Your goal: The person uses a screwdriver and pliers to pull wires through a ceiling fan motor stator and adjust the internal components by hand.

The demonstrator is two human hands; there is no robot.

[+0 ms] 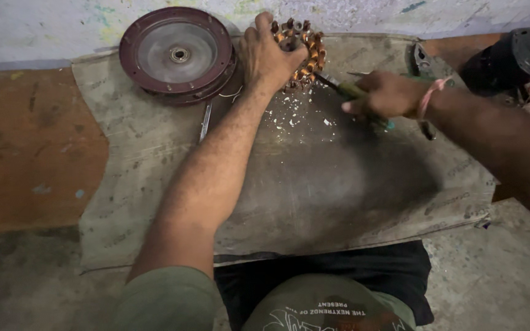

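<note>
**Stator Winding Held at the Far Edge of the Mat**

The left hand (270, 56) is closed over a ring-shaped stator (302, 52) wound with copper-coloured coils, pinning it near the far edge of the mat (314, 184), just in front of the wall (62, 27). The coils form a toothed circle; the fingers cover its left half.

The right hand (384, 95) is clenched around the green handle of a screwdriver (345, 89). The dark metal shaft points at the lower right rim of the stator and appears to touch it.

White flakes (289, 116) lie scattered on the mat directly below the stator, between the two forearms.

The mat is grey, worn and creased, with a curling near edge. Its centre and near half are open.

At the far left corner of the mat rests a round maroon motor cover (179, 54) with a dull metal centre disc and a small hub bore. A thin metal rod (205, 121) lies just below it.

Beyond the right edge of the mat sits a dark motor housing (510, 58); pliers (423, 64) lie just behind the right hand.
</note>
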